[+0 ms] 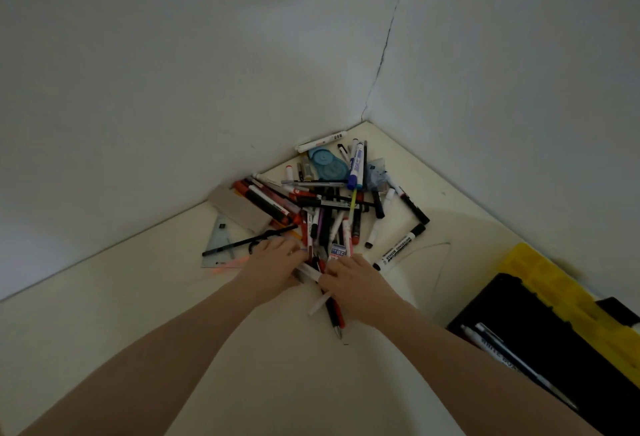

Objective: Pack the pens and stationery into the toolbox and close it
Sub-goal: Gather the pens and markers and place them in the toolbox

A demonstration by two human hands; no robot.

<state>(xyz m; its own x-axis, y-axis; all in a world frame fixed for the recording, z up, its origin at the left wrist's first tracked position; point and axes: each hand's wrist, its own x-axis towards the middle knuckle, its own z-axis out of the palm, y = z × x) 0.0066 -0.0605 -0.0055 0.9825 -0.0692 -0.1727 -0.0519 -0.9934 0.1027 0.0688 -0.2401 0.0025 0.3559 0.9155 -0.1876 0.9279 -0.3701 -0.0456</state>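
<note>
A heap of pens and markers (pixel 325 207) lies in the corner of a cream surface, against two white walls. My left hand (pixel 273 259) rests palm down on the near left edge of the heap, fingers curled over several pens. My right hand (pixel 353 280) is closed around a bundle of pens (pixel 332 311) whose ends stick out below my palm. The black toolbox (pixel 540 331) with its yellow lid (pixel 568 300) stands open at the right, with a marker and a pen (pixel 509 356) inside.
A clear set square (pixel 221 245) and a grey eraser block (pixel 239 209) lie left of the heap. A teal correction tape (pixel 327 164) and a blue marker (pixel 356 164) sit at the back. A whiteboard marker (pixel 398 247) lies apart on the right.
</note>
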